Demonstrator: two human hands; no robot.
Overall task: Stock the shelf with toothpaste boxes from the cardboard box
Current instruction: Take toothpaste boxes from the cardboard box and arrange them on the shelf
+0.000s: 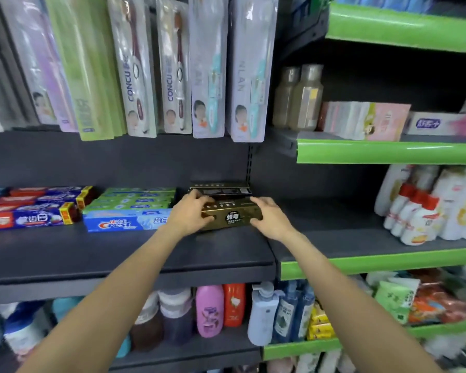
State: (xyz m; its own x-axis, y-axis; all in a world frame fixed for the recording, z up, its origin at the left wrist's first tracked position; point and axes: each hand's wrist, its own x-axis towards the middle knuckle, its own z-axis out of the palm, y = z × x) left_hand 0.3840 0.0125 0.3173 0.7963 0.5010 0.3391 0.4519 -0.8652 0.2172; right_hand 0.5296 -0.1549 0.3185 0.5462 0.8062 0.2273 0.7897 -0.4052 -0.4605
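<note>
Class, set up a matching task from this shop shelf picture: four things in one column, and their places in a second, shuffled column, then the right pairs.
Things
1. gold toothpaste box
2. blue Crest box
3. toothbrush packs
4. pink bottle

Places
A. hanging above the dark shelf
B. on the shelf below
C. between the left hand and right hand
D. just left of the left hand

Pairs: 1-C, 2-D, 3-A, 4-B

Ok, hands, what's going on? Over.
Left hand and right hand grip gold box ends, on shelf. Black box behind. Crest box left, nothing blocking.
</note>
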